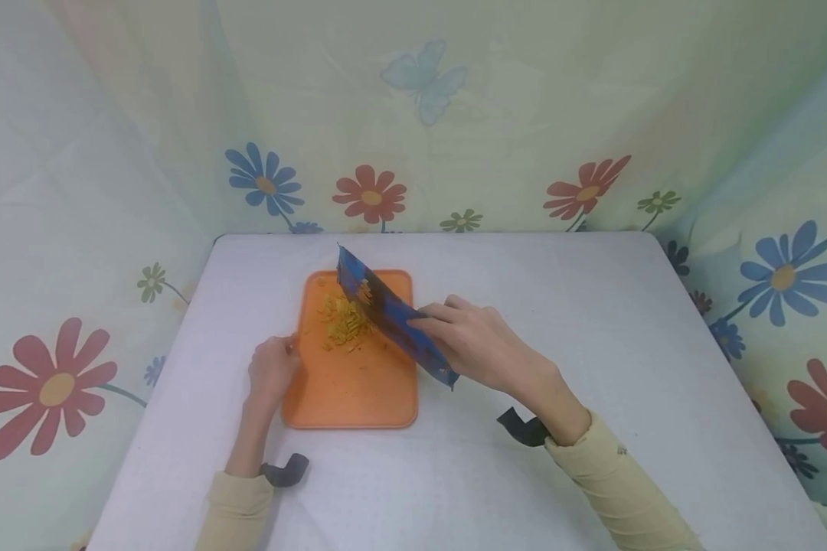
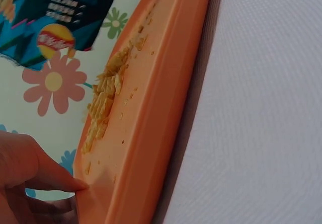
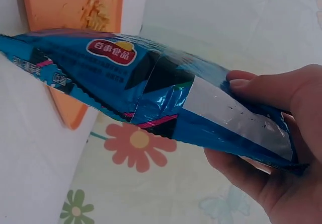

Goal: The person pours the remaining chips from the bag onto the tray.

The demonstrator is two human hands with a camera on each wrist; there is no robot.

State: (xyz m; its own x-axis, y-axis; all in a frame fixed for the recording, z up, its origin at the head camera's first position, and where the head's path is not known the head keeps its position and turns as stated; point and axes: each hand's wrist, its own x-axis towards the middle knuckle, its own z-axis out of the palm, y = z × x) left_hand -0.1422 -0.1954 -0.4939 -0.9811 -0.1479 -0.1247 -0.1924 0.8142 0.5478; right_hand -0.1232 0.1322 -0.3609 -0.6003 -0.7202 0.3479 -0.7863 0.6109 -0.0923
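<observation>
A blue snack bag [image 1: 390,308] is gripped by my right hand [image 1: 478,344], thumb on one face and fingers on the other in the right wrist view. It slants over the orange tray [image 1: 358,398], overlapping its right side in the head view. On the tray lies a small heap of yellow snack pieces [image 1: 346,323], with crumbs around it. My left hand [image 1: 273,369] pinches the tray's left edge, thumb over the rim [image 2: 80,184] and the other fingers outside. The bag's printed back [image 3: 146,83] shows in the right wrist view.
A white-covered table [image 1: 558,291] carries the tray. Flowered curtain [image 1: 496,138] hangs behind the table and along both sides. Dark straps [image 1: 524,427] stick out at both wrists.
</observation>
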